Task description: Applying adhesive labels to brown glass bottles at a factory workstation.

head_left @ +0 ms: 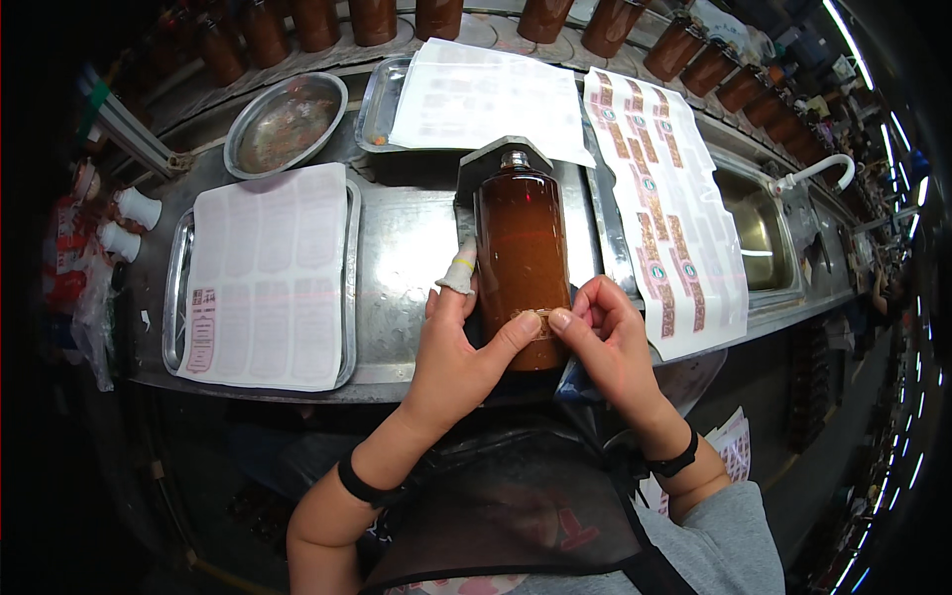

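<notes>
A brown glazed bottle (520, 248) with a silver cap lies on the steel worktop (407, 258), its neck pointing away from me. My left hand (458, 347) holds the bottle's lower left side, a taped finger along its flank and the thumb pressing on a small label (531, 323) near the base. My right hand (610, 337) grips the bottle's lower right side, its thumb meeting the left thumb on that same label.
A tray with a mostly peeled label sheet (263, 273) lies at left. A sheet of coloured labels (664, 208) lies at right, a white sheet (491, 99) behind the bottle. A round steel bowl (286, 124), a sink (759, 233) with a tap, and a row of brown bottles (436, 15) lie beyond.
</notes>
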A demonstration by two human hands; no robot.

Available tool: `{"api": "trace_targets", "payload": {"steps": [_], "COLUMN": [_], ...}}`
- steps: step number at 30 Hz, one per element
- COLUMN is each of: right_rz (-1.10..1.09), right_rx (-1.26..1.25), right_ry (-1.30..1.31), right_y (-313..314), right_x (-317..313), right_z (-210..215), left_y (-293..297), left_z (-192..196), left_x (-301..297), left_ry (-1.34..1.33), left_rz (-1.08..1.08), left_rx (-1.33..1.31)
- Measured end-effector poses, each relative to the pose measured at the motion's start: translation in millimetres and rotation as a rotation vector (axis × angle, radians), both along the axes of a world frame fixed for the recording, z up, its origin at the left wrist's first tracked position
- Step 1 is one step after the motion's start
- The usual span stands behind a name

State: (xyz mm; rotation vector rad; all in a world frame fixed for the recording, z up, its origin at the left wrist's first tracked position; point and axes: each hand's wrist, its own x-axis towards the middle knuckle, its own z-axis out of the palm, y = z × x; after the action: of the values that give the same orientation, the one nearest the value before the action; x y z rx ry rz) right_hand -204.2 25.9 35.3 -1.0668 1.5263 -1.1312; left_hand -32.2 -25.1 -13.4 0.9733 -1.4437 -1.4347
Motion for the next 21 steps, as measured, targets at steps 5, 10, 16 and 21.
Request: {"api": "trace_targets", "payload": {"steps": [5,10,16,21], "right_rz": [-0.04,-0.027,-0.025,-0.013], "right_rx": [-0.04,0.017,0.019,-0.002], "right_ry": [0.12,0.164,0.256,0.307], "right_y": [-1,-1,0,0], "right_x": [7,6,7,9], "right_z": [0,4,4,7], "left_y": [2,0,2,2], "left_z": [3,7,2,0], "left_x": [2,6,5,6], "left_ry": [0.185,0.157,0.189,0.218], "left_rz": [-0.015,-0.08,-0.07,-0.063], "left_rx": [0.093,0.099,0.107,0.094]}}
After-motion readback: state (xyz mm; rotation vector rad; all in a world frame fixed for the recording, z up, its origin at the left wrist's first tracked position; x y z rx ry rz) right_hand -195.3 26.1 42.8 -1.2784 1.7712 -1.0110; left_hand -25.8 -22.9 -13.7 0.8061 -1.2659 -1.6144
